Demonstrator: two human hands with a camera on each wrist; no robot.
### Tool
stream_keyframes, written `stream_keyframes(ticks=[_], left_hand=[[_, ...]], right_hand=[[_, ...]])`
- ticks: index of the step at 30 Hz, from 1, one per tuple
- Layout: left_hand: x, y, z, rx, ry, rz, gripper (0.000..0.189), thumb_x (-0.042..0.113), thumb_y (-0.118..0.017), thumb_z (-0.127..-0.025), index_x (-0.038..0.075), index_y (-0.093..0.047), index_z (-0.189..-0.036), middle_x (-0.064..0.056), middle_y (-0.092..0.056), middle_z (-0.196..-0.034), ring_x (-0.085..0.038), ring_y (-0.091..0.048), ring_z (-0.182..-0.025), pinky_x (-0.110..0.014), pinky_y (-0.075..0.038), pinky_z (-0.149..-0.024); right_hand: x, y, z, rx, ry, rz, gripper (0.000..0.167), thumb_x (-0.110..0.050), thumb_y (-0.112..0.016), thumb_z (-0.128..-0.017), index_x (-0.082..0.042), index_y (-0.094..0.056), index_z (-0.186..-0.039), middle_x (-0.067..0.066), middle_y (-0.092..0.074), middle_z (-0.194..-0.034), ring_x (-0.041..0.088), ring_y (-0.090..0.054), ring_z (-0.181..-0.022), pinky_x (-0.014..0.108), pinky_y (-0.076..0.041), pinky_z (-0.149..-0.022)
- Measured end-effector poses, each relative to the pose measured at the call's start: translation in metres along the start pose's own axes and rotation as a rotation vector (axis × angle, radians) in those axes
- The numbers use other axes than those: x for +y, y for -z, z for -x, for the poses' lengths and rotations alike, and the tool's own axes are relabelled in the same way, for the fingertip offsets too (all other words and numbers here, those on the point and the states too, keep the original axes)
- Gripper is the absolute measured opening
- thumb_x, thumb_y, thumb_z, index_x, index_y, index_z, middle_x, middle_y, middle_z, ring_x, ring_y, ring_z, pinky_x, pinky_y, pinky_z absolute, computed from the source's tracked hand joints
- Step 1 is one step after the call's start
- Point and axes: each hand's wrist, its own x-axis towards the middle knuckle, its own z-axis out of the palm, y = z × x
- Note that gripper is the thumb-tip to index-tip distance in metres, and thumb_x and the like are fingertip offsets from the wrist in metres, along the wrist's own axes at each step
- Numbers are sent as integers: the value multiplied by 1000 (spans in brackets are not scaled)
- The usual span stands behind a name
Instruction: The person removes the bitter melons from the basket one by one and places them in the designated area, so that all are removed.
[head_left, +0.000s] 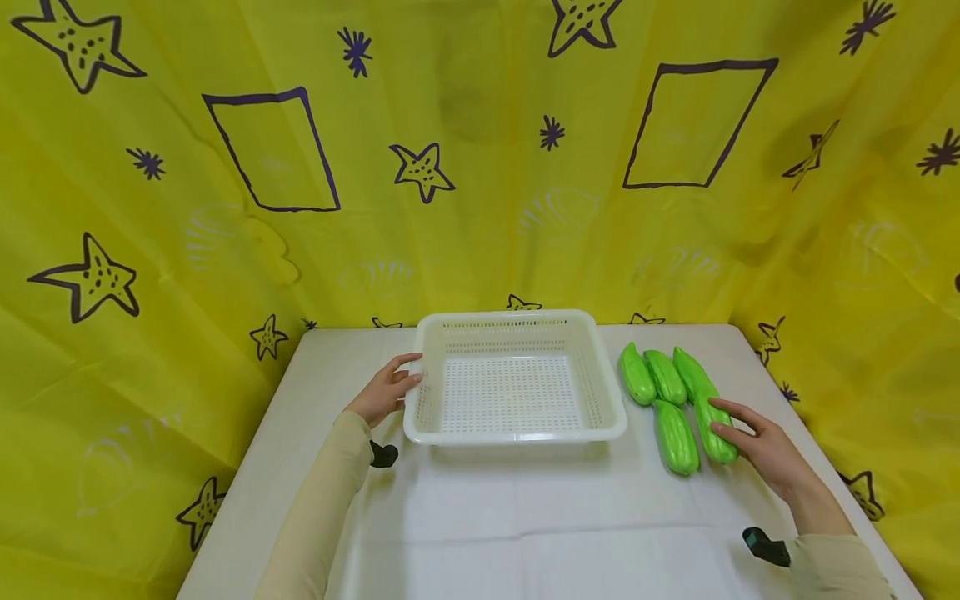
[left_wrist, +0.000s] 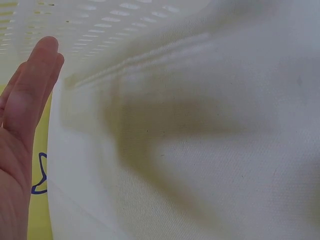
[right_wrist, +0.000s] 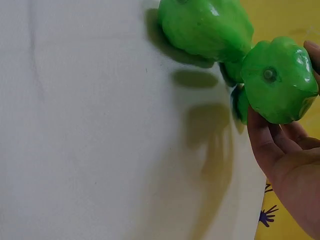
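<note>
A white perforated plastic basket (head_left: 513, 435) rests on the table. My left hand (head_left: 386, 390) is at its left side, fingertips against the rim and wall. In the left wrist view, the fingers (left_wrist: 35, 85) stand fairly straight beside the basket's slotted wall. On the right, my right hand (head_left: 776, 457) holds a glossy, ribbed green gourd (head_left: 714, 433), thumb and fingers on opposite sides. Its blunt, lobed end (right_wrist: 280, 92) faces the right wrist camera. Another gourd (head_left: 677, 440) lies just left of it. Farther back are three more, a left one (head_left: 637, 375), a middle one (head_left: 666, 377) and a right one (head_left: 692, 372).
A white cloth (head_left: 517, 533) covers the table. Yellow curtains (head_left: 480, 242) with dark star drawings stand behind and at both sides. The basket sits near the back edge, with the gourds close to its right wall. Dark wrist devices hang under both forearms.
</note>
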Motion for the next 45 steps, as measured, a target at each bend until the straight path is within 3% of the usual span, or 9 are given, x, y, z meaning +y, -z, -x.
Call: stream_keyframes(ticks=[4, 7, 11, 17, 25, 37, 39, 41, 45], left_hand=[[1, 0, 0, -3, 1, 3, 57, 29, -62, -97, 25, -37, -147, -17, -51, -138, -25, -60, -106, -35, -53, -81], [0, 1, -1, 2, 11, 2, 56, 29, -62, -97, 26, -37, -147, -17, -52, -137, -25, -60, -105, -35, -52, -82], [-1, 0, -1, 7, 11, -1, 56, 30, -62, -96, 26, -38, -147, -16, -52, -137, -23, -60, -104, -34, -52, -81], [1, -2, 2, 7, 10, -10, 54, 28, -60, -98, 25, -37, -148, -17, -50, -139, -24, -59, -105, -32, -51, -79], [-1, -2, -1, 20, 17, -18, 54, 29, -61, -97, 27, -39, -147, -15, -51, -139, -25, -59, -105, -31, -51, -78], [0, -1, -1, 27, 25, -13, 54, 27, -59, -99, 26, -37, -148, -17, -49, -140, -26, -57, -108, -32, -49, -80], [0, -1, -1, 26, 25, -19, 54, 29, -60, -98, 27, -38, -147, -16, -50, -139, -25, -57, -108, -32, -49, -79], [-1, -1, -1, 24, 26, -23, 55, 30, -62, -97, 28, -39, -147, -15, -51, -139, -25, -57, -108, -32, -49, -80], [0, -1, 0, 35, 37, -40, 56, 35, -64, -95, 31, -40, -145, -12, -53, -137, -26, -56, -110, -33, -49, -81]], right_hand=[[5, 0, 0, -13, -21, -7, 62, -39, -56, -100, -11, -36, -151, 30, -16, -154, 6, -40, -120, 8, -43, -81], [10, -1, -1, -21, -18, -10, 62, -37, -57, -100, -8, -36, -151, 31, -17, -154, 18, -44, -124, 8, -44, -80], [14, -2, -2, -29, -6, -12, 62, -34, -57, -100, -5, -35, -150, 32, -17, -154, 49, -28, -134, 6, -41, -80], [19, -6, -3, -42, 12, -12, 59, -31, -57, -100, -1, -38, -148, 27, -21, -154, 51, -24, -136, 5, -40, -81], [16, -8, -3, -48, 14, -16, 59, -29, -59, -99, 0, -38, -147, 35, -14, -154, 57, -19, -136, 3, -37, -79], [20, -8, -9, -19, -21, 28, 64, -35, -63, -96, -2, -40, -146, 31, -21, -154, 51, -20, -138, 3, -33, -78], [20, -8, -9, -22, -26, 23, 64, -35, -63, -97, -2, -40, -147, 31, -19, -154, 52, -18, -138, 11, -36, -93], [20, -8, -8, -25, -30, 9, 64, -33, -63, -97, -2, -39, -147, 31, -17, -155, 54, -17, -138, 31, -35, -108], [20, -9, -9, -26, -34, -26, 62, -31, -64, -96, -2, -40, -146, 33, -15, -155, 57, -13, -138, 68, -19, -107]])
